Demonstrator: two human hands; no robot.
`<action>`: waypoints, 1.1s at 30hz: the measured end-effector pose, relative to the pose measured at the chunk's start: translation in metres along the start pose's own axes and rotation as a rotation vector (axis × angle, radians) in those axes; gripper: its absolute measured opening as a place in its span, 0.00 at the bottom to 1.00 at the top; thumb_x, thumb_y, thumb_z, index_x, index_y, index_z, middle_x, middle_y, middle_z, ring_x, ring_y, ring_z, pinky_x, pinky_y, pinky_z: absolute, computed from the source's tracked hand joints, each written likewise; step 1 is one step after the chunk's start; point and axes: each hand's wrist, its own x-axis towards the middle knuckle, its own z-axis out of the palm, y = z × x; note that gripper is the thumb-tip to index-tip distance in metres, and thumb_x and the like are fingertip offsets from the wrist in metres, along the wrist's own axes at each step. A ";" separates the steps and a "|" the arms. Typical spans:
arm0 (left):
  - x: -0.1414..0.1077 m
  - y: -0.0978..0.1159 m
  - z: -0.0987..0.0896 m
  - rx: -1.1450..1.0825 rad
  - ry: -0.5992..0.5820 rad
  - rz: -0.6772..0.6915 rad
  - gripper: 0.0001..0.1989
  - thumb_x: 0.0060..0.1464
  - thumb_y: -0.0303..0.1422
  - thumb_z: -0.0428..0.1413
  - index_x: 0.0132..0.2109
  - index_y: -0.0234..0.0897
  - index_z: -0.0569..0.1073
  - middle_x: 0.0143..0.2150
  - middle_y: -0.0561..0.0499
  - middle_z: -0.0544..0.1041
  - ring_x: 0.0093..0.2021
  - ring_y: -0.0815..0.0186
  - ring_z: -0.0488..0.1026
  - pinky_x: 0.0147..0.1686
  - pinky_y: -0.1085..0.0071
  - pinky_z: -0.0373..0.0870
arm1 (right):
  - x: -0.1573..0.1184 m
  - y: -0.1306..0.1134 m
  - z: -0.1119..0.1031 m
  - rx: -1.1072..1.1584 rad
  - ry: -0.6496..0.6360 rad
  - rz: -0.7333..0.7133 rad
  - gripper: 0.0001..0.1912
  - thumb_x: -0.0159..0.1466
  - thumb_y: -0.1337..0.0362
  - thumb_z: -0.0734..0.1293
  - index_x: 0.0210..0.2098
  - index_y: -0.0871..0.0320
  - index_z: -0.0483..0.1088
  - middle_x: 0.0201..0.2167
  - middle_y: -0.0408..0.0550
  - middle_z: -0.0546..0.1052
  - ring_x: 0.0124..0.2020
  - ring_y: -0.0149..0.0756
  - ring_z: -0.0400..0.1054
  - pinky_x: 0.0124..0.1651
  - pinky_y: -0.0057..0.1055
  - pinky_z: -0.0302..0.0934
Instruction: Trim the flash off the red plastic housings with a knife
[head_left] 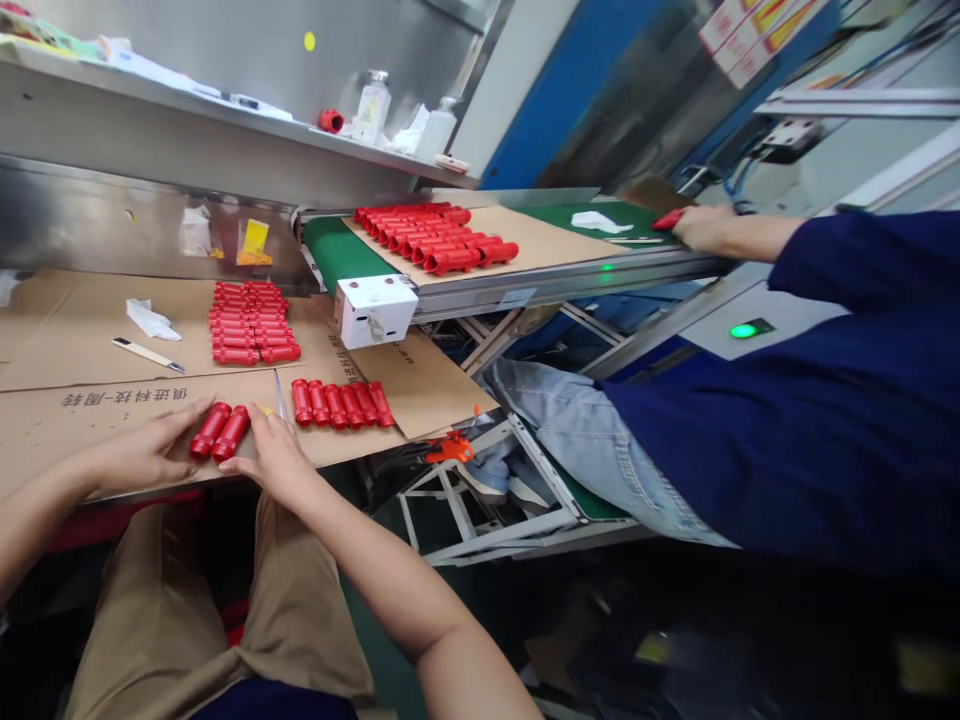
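Two red tubes lie side by side, tilted, on the cardboard near the front edge. My left hand [154,445] has its thumb and fingers at the two ends of the left red tube [210,431]. Around the ends of the right red tube [231,433] are the thumb and fingertips of my right hand [276,452]. A thin pointed tool [279,393] sticks up beside my right fingers; its lower end is hidden. A row of several red tubes [341,404] lies just to the right, and a larger block of them [251,323] sits behind.
A white-handled knife [148,355] and crumpled tissue [152,319] lie on the cardboard [67,330]. The green conveyor [337,250] at back right bears more red tubes [435,238]. A co-worker's hand [705,228] holds a red piece at its far end. Bottles [372,107] stand on the shelf.
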 end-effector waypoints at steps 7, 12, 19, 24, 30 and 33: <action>0.018 0.049 0.034 0.261 0.247 -0.307 0.49 0.64 0.55 0.44 0.72 0.12 0.59 0.60 0.12 0.75 0.60 0.23 0.75 0.56 0.36 0.71 | -0.002 0.032 -0.077 -0.211 0.008 0.013 0.43 0.65 0.61 0.80 0.73 0.57 0.62 0.68 0.68 0.68 0.71 0.63 0.61 0.71 0.63 0.56; 0.025 0.070 0.036 0.380 0.241 -0.331 0.39 0.60 0.46 0.48 0.69 0.20 0.66 0.54 0.22 0.78 0.56 0.32 0.78 0.52 0.45 0.73 | 0.044 0.068 -0.120 -0.301 -0.246 -0.078 0.47 0.44 0.67 0.87 0.62 0.44 0.75 0.60 0.51 0.74 0.64 0.60 0.68 0.68 0.55 0.59; 0.015 0.050 0.004 0.415 0.239 -0.449 0.35 0.62 0.47 0.49 0.68 0.30 0.72 0.49 0.28 0.81 0.47 0.37 0.81 0.46 0.51 0.74 | 0.072 0.056 -0.110 -0.305 -0.341 -0.237 0.33 0.52 0.68 0.82 0.56 0.49 0.78 0.49 0.49 0.71 0.56 0.56 0.66 0.59 0.45 0.65; 0.017 0.038 0.005 0.411 0.222 -0.421 0.35 0.66 0.49 0.47 0.73 0.39 0.70 0.47 0.36 0.81 0.44 0.45 0.82 0.46 0.58 0.75 | 0.068 0.011 -0.070 -0.195 -0.312 -0.254 0.36 0.57 0.60 0.80 0.63 0.48 0.72 0.50 0.49 0.68 0.56 0.52 0.65 0.61 0.45 0.64; 0.022 0.029 0.011 0.408 0.203 -0.362 0.34 0.71 0.49 0.37 0.73 0.43 0.72 0.48 0.35 0.81 0.45 0.45 0.82 0.49 0.55 0.74 | 0.050 -0.020 -0.030 -0.120 -0.206 -0.073 0.45 0.59 0.60 0.78 0.70 0.60 0.59 0.57 0.60 0.72 0.61 0.59 0.67 0.63 0.52 0.65; 0.021 0.035 0.005 0.409 0.177 -0.355 0.35 0.72 0.48 0.34 0.74 0.45 0.70 0.53 0.31 0.81 0.49 0.40 0.82 0.50 0.50 0.73 | 0.053 -0.020 -0.028 -0.089 -0.178 -0.005 0.54 0.58 0.59 0.81 0.74 0.66 0.52 0.62 0.67 0.70 0.67 0.60 0.66 0.67 0.51 0.63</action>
